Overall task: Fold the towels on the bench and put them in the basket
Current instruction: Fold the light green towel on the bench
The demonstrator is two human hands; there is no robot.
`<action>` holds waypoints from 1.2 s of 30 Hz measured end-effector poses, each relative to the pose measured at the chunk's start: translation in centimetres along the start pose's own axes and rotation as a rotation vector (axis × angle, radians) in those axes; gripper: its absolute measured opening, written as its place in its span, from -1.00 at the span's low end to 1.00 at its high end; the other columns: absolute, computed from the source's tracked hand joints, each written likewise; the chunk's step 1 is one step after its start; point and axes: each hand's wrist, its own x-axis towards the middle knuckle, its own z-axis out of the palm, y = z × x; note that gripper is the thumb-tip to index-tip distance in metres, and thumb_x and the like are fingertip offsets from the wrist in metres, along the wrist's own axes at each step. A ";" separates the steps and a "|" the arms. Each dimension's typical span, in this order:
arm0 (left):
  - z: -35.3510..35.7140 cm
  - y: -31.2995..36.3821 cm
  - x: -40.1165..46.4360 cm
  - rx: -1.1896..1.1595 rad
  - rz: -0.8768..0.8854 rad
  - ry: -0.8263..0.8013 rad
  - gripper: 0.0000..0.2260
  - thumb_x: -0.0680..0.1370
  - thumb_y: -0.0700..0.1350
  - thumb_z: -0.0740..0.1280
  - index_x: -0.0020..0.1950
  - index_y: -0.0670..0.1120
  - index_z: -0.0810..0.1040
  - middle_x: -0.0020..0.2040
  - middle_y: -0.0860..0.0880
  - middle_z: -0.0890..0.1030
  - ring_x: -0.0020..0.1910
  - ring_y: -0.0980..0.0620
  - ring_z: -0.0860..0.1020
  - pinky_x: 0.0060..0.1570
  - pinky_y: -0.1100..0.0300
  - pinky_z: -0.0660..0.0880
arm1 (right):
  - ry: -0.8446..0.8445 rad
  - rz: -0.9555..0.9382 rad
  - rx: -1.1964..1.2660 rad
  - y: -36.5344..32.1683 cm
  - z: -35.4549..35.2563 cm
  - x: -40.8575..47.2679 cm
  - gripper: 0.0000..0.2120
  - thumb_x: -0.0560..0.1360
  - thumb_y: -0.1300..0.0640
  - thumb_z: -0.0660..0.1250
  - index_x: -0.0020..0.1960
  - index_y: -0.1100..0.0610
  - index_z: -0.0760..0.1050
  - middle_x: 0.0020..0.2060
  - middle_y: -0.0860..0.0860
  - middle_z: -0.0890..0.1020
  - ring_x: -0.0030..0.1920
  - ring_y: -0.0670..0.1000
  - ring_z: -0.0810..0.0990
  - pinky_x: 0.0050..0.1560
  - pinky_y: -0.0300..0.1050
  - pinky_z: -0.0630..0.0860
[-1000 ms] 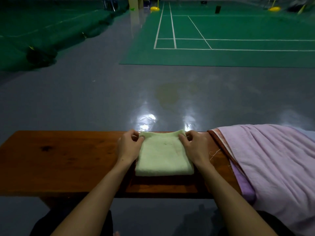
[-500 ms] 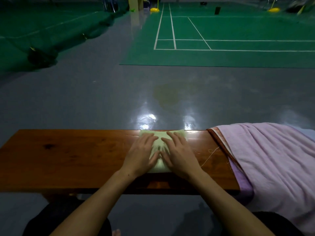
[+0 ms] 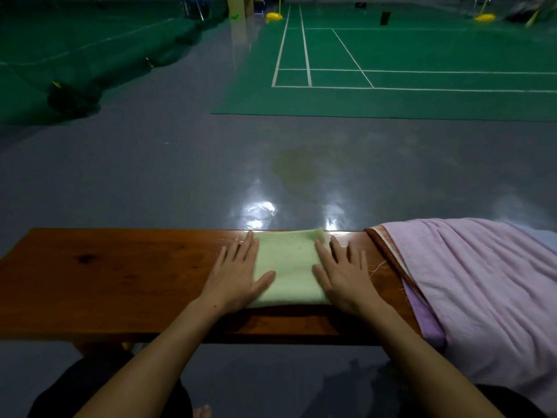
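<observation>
Towel (image 3: 289, 267): plain pale green. Counter (image 3: 120, 276): reddish-brown wood grain with dark knots. Cloth (image 3: 482, 282) right of the towel: lilac, with brown-and-cream border. Floor (image 3: 150, 176): glossy grey. Court (image 3: 422, 55) beyond the counter: green, white lines.

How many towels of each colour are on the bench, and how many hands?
Green towel, folded: 1
Pink towel, unfolded: 1
Purple towel, edge showing under the pink one: 1
Hands, left hand and right hand, flat on the green towel's sides: 2
Total: 5

Green court (image 3: 422, 55) beyond grey floor (image 3: 150, 176); yellow bases (image 3: 273, 16), possibly net-post stands.
</observation>
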 end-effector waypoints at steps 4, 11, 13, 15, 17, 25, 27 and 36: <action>-1.0 -1.6 -1.1 -0.123 0.042 0.136 -0.25 0.64 0.37 0.10 0.69 -0.06 0.15 0.71 -0.04 0.04 0.69 -0.02 -0.02 0.61 0.04 0.02 | 0.164 -0.100 0.076 2.0 -0.7 -1.3 -0.42 0.66 -0.24 0.03 0.57 0.03 0.30 0.60 0.11 0.28 0.58 0.21 0.23 0.56 0.21 0.23; -2.4 -1.8 -4.4 -0.287 0.325 0.283 -0.63 0.59 0.26 0.34 0.28 0.09 0.63 0.33 0.14 0.60 0.33 0.12 0.52 0.23 -0.01 0.56 | 0.272 -0.331 0.282 1.9 -1.1 -4.5 -0.64 0.66 -0.16 0.24 0.38 -0.04 0.55 0.41 -0.12 0.50 0.43 -0.11 0.40 0.40 0.06 0.48; -2.6 -1.7 -4.7 -0.296 0.364 0.268 -0.63 0.57 0.28 0.39 0.24 0.10 0.64 0.27 0.20 0.62 0.28 0.18 0.54 0.19 0.04 0.57 | 0.249 -0.392 0.264 1.8 -1.1 -4.6 -0.57 0.63 -0.27 0.25 0.40 -0.09 0.53 0.44 -0.15 0.48 0.45 -0.14 0.38 0.41 0.03 0.47; -2.5 -1.8 -4.7 -0.270 0.369 0.234 -0.60 0.52 0.32 0.41 0.24 0.12 0.63 0.27 0.23 0.61 0.28 0.20 0.53 0.20 0.06 0.56 | 0.218 -0.425 0.232 1.8 -1.0 -4.5 -0.50 0.59 -0.34 0.29 0.42 -0.10 0.51 0.46 -0.16 0.47 0.45 -0.14 0.39 0.41 0.00 0.46; -2.5 -1.9 -4.6 -0.236 0.365 0.198 -0.60 0.48 0.32 0.44 0.23 0.16 0.62 0.28 0.25 0.60 0.29 0.21 0.52 0.19 0.06 0.57 | 0.203 -0.452 0.186 1.9 -0.7 -4.4 -0.46 0.55 -0.35 0.34 0.41 -0.08 0.51 0.46 -0.14 0.48 0.44 -0.12 0.42 0.40 -0.03 0.47; -2.9 -2.4 -4.1 -0.182 0.326 0.187 -0.61 0.41 0.13 0.58 0.20 0.15 0.64 0.31 0.23 0.60 0.29 0.23 0.52 0.14 0.17 0.60 | 0.196 -0.451 0.135 2.2 -1.7 -3.1 -0.48 0.50 -0.17 0.50 0.39 0.01 0.59 0.41 -0.06 0.55 0.36 -0.07 0.51 0.27 -0.12 0.57; -2.8 -2.4 -4.0 -0.144 0.326 0.202 -0.63 0.43 0.10 0.57 0.21 0.11 0.66 0.29 0.20 0.62 0.26 0.20 0.55 0.11 0.15 0.63 | 0.187 -0.456 0.138 2.4 -1.8 -2.9 -0.47 0.49 -0.12 0.54 0.41 0.00 0.58 0.42 -0.07 0.54 0.37 -0.08 0.50 0.28 -0.14 0.56; -3.3 -2.2 -3.6 -0.294 0.269 0.232 -0.71 0.48 0.20 0.27 0.10 0.11 0.58 0.27 0.17 0.64 0.16 0.16 0.60 0.03 0.08 0.64 | 0.166 -0.436 0.188 2.5 -2.3 -2.6 -0.63 0.53 0.04 0.49 0.31 0.09 0.63 0.36 -0.02 0.59 0.31 -0.04 0.55 0.29 -0.09 0.58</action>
